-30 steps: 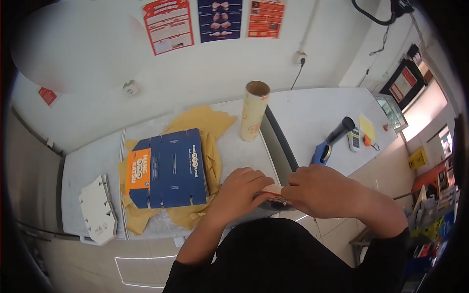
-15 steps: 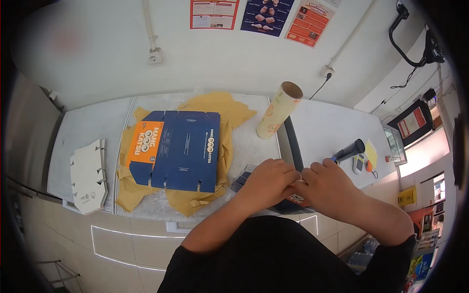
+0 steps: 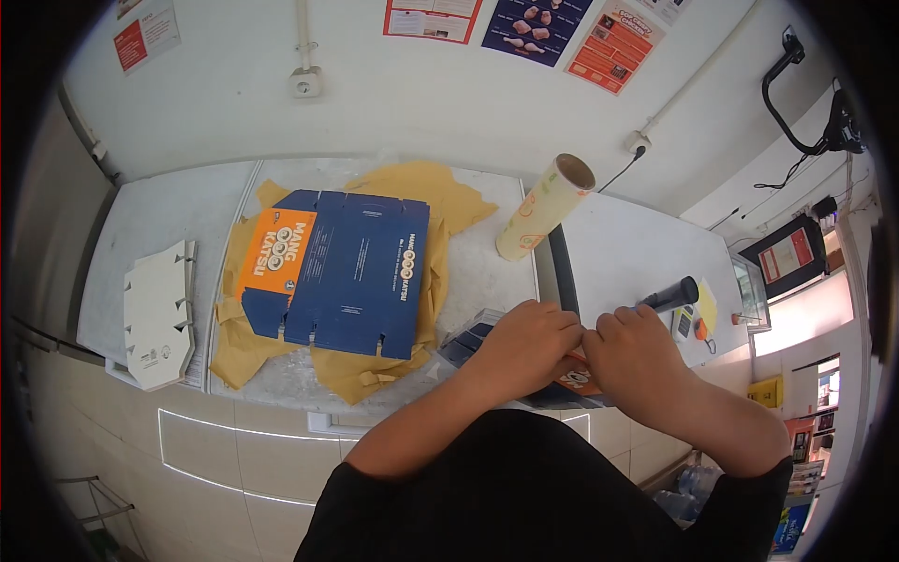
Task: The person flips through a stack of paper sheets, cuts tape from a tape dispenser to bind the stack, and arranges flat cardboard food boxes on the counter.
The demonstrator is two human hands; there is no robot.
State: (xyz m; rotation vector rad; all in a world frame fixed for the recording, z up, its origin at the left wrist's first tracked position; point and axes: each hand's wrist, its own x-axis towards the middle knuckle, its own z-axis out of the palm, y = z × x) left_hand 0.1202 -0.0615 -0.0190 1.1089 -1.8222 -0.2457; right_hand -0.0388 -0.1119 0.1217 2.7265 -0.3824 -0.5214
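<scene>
Both hands meet over a partly hidden blue-and-orange cardboard box [image 3: 579,379] at the front of the counter. My left hand [image 3: 529,345] has its fingers curled over the box's upper part. Close beside it, my right hand [image 3: 639,361] is closed on the same box, knuckles up. My forearms and fingers cover much of this box, so its full shape does not show. To the left lies a stack of flat blue-and-orange box blanks [image 3: 361,272], printed "MANG KATSU", on crumpled brown paper [image 3: 459,201].
White box blanks [image 3: 157,314] lie at the counter's left end. A large wrap roll [image 3: 545,208] stands behind my hands. On the right counter [image 3: 637,239] are a black cylinder [image 3: 670,295] and a card terminal [image 3: 684,323]. Plastic bottles [image 3: 688,487] sit low at right.
The view has shifted slightly, moving the counter items a little in the picture. Both hands stay on the box, and more of its orange panel shows between them.
</scene>
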